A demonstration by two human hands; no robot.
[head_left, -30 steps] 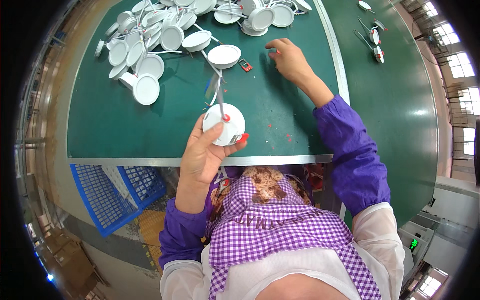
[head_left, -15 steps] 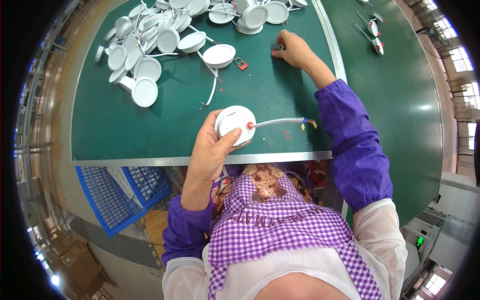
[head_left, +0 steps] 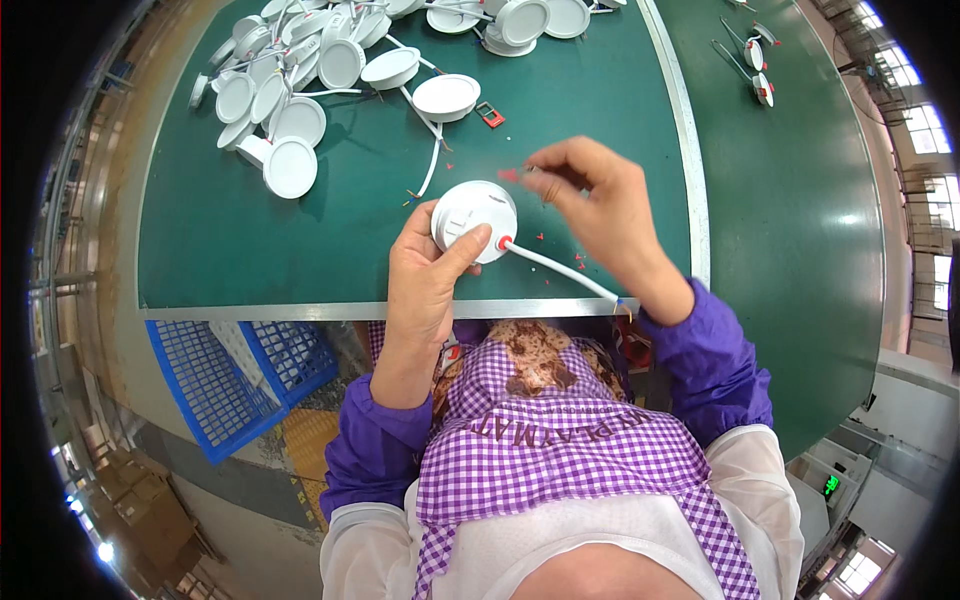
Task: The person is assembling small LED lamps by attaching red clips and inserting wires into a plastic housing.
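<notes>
Above the table's front edge, my left hand point(head_left: 424, 272) grips a round white downlight point(head_left: 468, 212), its thumb pressed on the back. A white cable point(head_left: 562, 269) leaves the light through a red grommet point(head_left: 504, 243) and runs right to bare, coloured wire ends. To the right and slightly farther off, my right hand point(head_left: 604, 205) is closed in a pinch. Between its fingertips is a small red piece point(head_left: 509, 175), blurred, apart from the light. A small red-framed part point(head_left: 490, 115) lies on the green table beyond the hands.
Many white downlights point(head_left: 290, 167) with cables are heaped at the far left of the table. Tiny red bits point(head_left: 580, 258) are scattered near my hands. A metal strip point(head_left: 688, 160) divides off another green surface with several small lights point(head_left: 763, 90). Blue baskets point(head_left: 215, 385) stand below the left front edge.
My right hand has come back toward me from the far right of the table, bringing the small red piece near the downlight. The downlight has shifted slightly away and its cable now slopes down.
</notes>
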